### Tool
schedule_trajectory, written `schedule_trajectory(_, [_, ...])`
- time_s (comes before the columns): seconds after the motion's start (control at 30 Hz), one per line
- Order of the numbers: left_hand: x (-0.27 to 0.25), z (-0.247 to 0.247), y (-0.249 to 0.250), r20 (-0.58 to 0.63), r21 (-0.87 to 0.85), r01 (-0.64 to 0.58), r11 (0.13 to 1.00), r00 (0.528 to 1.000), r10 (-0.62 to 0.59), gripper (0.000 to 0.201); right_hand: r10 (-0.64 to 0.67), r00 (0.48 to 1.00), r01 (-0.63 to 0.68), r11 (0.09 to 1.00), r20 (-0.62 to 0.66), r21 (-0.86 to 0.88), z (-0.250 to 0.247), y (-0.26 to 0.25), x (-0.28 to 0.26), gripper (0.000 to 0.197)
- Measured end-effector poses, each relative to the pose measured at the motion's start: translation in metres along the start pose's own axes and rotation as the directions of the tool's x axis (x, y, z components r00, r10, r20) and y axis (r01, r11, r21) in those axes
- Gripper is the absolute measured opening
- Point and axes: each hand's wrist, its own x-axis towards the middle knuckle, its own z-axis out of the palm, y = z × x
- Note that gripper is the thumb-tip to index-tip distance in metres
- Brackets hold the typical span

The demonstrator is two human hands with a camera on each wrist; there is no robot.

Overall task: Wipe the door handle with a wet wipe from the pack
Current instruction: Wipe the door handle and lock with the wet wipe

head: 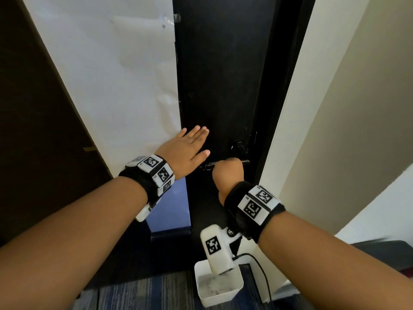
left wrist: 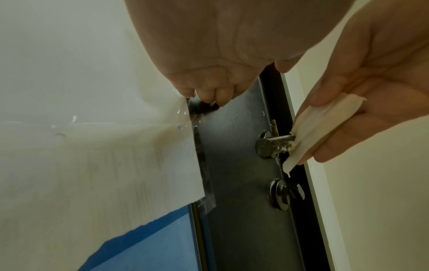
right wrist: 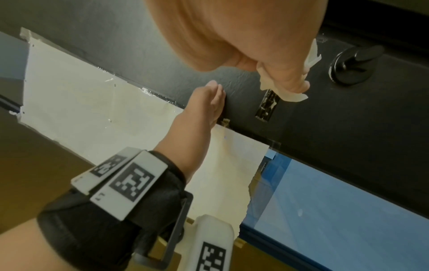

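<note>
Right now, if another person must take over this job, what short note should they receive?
Left hand: open, fingers straight, flat against the dark door beside the taped white paper.
Right hand: grips a folded wet wipe, wrapped around the door handle.
Done: wipe is out and on the handle; the wipe pack is not visible.
Left: wipe along the whole lever, then discard; a white bin stands on the floor below.
</note>
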Motion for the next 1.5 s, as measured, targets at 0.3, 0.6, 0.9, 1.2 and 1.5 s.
schedule_trajectory(0.3, [-0.008,-0.002,-0.003,0.024,-0.120,0.039,0.992,0.999,-0.037,0.058,-0.058,0.998,0.057,0.997,0.004,0.054,0.023,0.008,-0.006,0.033])
schedule_trajectory(0.6, [-0.011,-0.005,-0.001,0.035,-0.167,0.047,0.985,0.999,-0.042,0.056,0.053,0.989,-0.106,0.900,0.137,0.422,0.045,0.033,0.001,0.033])
schedule_trajectory(0.9, [-0.009,0.000,-0.003,0.023,-0.165,0.029,0.986,0.999,-0.026,0.056,-0.249,0.931,0.199,0.959,0.266,0.202,0.050,0.040,-0.011,0.040])
schedule_trajectory(1.2, [-0.019,-0.013,-0.007,-0.089,-0.505,0.128,0.853,0.976,-0.199,0.046,-0.188,0.934,0.049,0.910,0.304,0.412,-0.017,0.028,0.016,0.027])
schedule_trajectory(1.5, [-0.010,-0.021,0.021,0.094,-0.831,0.213,0.513,0.964,-0.248,0.027,-0.385,0.825,0.290,0.917,0.414,0.275,-0.064,0.004,0.031,0.030])
